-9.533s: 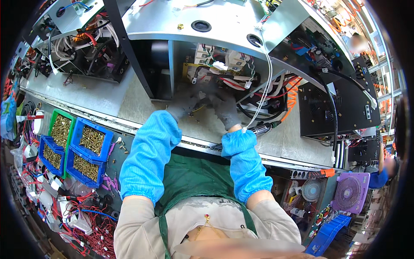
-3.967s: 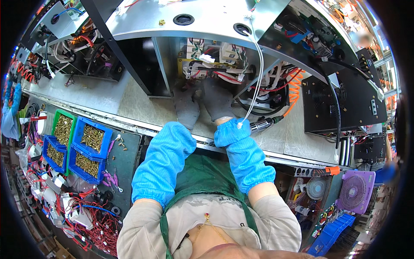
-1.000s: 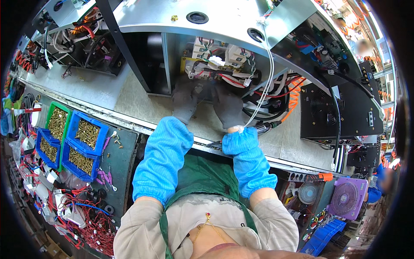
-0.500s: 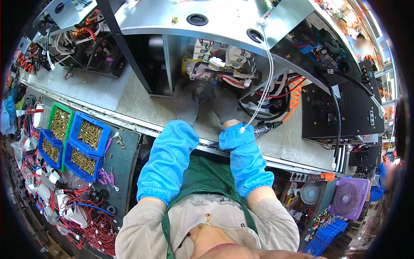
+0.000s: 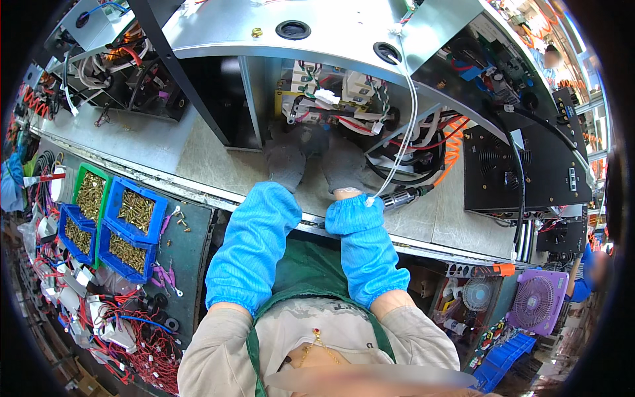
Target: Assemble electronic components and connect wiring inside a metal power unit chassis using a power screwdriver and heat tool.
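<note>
Both my hands wear dark grey gloves and reach into the open front of a metal cabinet (image 5: 370,46), low and close together. My left hand (image 5: 286,159) and my right hand (image 5: 340,162) have their fingers curled inward in shadow, meeting below a bundle of wires (image 5: 331,114). What lies between the fingers is too dark to make out. White blocks (image 5: 357,87) with twisted green and white leads sit just behind. A power driver (image 5: 403,197) lies beside my right wrist, and a long white cable (image 5: 411,119) hangs down in front of it.
Blue bins (image 5: 135,206) and a green bin (image 5: 90,192) of brass screws stand at the left, with pink-handled tools (image 5: 162,274) and red wire harnesses (image 5: 142,347) nearby. A black fan unit (image 5: 522,169) stands at the right, above a purple fan (image 5: 534,301).
My right forearm has shifted slightly left. The hands stay inside the cabinet, close together; my view has moved a little.
</note>
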`<state>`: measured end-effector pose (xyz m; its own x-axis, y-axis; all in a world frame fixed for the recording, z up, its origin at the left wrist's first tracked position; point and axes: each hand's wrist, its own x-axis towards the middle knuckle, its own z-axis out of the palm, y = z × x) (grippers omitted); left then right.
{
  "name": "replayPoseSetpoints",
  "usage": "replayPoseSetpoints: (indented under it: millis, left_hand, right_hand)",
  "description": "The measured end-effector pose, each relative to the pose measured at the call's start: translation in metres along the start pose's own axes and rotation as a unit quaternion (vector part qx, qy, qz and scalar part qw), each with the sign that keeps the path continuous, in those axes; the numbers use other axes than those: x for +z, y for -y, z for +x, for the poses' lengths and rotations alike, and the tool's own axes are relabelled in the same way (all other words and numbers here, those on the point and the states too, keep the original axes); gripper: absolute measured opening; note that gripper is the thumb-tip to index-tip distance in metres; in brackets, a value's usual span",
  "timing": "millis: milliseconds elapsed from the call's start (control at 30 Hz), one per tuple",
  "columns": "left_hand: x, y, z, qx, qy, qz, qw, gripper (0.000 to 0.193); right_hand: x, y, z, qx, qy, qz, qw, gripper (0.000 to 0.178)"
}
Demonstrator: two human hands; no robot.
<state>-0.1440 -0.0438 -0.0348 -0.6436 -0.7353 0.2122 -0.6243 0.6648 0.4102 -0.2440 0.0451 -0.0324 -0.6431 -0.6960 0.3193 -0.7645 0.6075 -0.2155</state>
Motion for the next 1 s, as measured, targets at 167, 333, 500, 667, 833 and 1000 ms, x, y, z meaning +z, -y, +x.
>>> replayPoseSetpoints:
  millis: [167,333,500,667,833,1000]
  left_hand:
    - [0.018,0.011,0.004,0.045,-0.134,-0.004,0.990,0.031]
    - [0.008,0.002,0.009,0.090,-0.217,-0.049,0.971,0.027]
    - [0.019,0.011,0.008,-0.019,0.090,0.053,0.994,0.024]
    - [0.018,0.010,0.015,0.039,0.046,0.002,0.998,0.022]
    - [0.034,0.032,0.025,0.146,-0.227,-0.153,0.951,0.025]
    - [0.033,0.021,0.020,0.119,-0.160,-0.156,0.967,0.023]
  right_hand:
    - [-0.010,-0.001,-0.007,0.023,-0.018,0.003,1.000,0.028]
    - [0.009,-0.008,-0.010,-0.014,-0.066,0.011,0.998,0.032]
    - [0.021,-0.006,-0.016,-0.002,-0.089,0.027,0.996,0.030]
    - [0.021,-0.007,-0.010,0.074,-0.046,-0.023,0.996,0.024]
    - [0.020,0.001,-0.009,0.066,-0.115,0.076,0.988,0.025]
    - [0.023,-0.005,-0.009,0.093,-0.112,0.065,0.987,0.027]
